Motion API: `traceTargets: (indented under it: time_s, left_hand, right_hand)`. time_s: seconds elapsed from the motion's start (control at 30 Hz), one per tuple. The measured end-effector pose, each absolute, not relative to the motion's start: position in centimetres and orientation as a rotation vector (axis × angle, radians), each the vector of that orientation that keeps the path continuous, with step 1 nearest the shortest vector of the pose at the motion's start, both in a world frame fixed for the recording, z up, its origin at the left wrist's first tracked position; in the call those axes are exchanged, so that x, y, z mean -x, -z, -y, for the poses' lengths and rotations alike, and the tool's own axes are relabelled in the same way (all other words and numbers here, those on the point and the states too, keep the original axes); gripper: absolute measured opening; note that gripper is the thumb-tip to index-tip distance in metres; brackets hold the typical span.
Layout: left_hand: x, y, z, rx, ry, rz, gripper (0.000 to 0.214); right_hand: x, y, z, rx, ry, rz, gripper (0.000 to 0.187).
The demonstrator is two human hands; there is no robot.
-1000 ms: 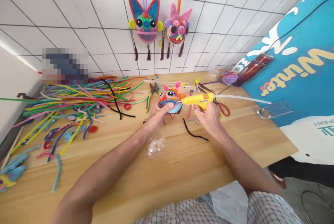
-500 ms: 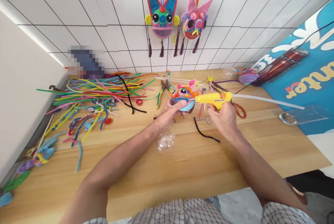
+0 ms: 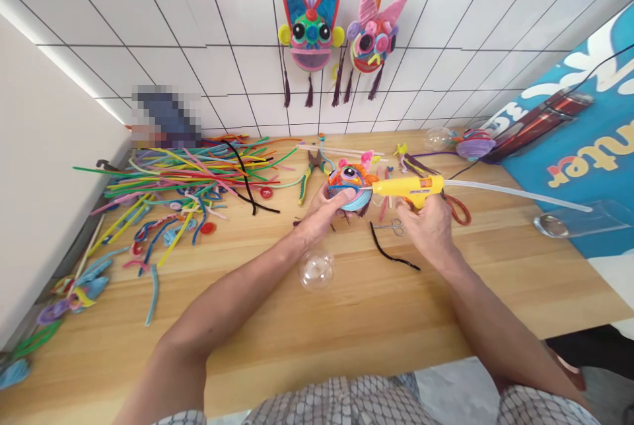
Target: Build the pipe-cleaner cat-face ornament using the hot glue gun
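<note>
I'm watching through the head cam, which sits above and behind the grip and tilts forward and down. Left hand point(image 3: 324, 208) on the craft ball point(image 3: 349, 186) and right hand point(image 3: 428, 227) on the glue gun point(image 3: 409, 189) land mid-frame, fairly near. The table point(image 3: 347, 319) spreads below that grip, tiled wall point(image 3: 222, 49) just beyond it.

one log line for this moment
left hand: holds craft head | right hand: holds glue gun, nozzle at craft head | under both: table

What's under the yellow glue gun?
The right hand grips the glue gun from below. On the table beneath lie small metal scissors and a black pipe cleaner. The hand covers the gun's handle and trigger.
</note>
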State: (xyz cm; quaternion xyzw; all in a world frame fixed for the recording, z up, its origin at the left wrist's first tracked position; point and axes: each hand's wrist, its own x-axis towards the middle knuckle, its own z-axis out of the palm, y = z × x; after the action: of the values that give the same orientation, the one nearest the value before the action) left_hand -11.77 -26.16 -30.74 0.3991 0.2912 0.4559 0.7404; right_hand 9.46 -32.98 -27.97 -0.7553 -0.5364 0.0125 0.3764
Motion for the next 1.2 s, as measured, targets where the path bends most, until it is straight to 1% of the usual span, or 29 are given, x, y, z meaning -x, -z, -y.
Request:
traceTargets:
  time_s: [0.1, 0.3, 0.57, 0.77, 1.03, 1.2]
  left_hand:
    - [11.8, 30.7, 26.2, -0.868, -0.993, -0.637, 0.077]
    - [11.8, 30.6, 26.2, -0.868, -0.989, -0.641, 0.079]
    - [11.7, 30.7, 26.2, -0.859, -0.993, -0.638, 0.082]
    - [11.7, 30.7, 26.1, -0.831, -1.002, -0.630, 0.074]
    - [11.8, 30.2, 26.4, -0.843, -0.973, -0.617, 0.070]
    - [11.8, 30.3, 26.4, -0.833, -0.967, -0.606, 0.073]
  right_hand:
    - [-9.5, 28.0, 32.9, 1.908, -0.022, 1.382, 0.021]
    - [-9.9, 28.7, 32.9, 1.912, 0.037, 1.412, 0.019]
    - [-10.1, 29.0, 32.9, 1.935, 0.038, 1.431, 0.019]
    - [-10.1, 28.8, 33.2, 1.987, -0.002, 1.438, 0.021]
    - [-10.3, 28.9, 33.3, 1.966, 0.039, 1.463, 0.025]
    - [-10.4, 29.0, 33.3, 1.948, 0.057, 1.462, 0.026]
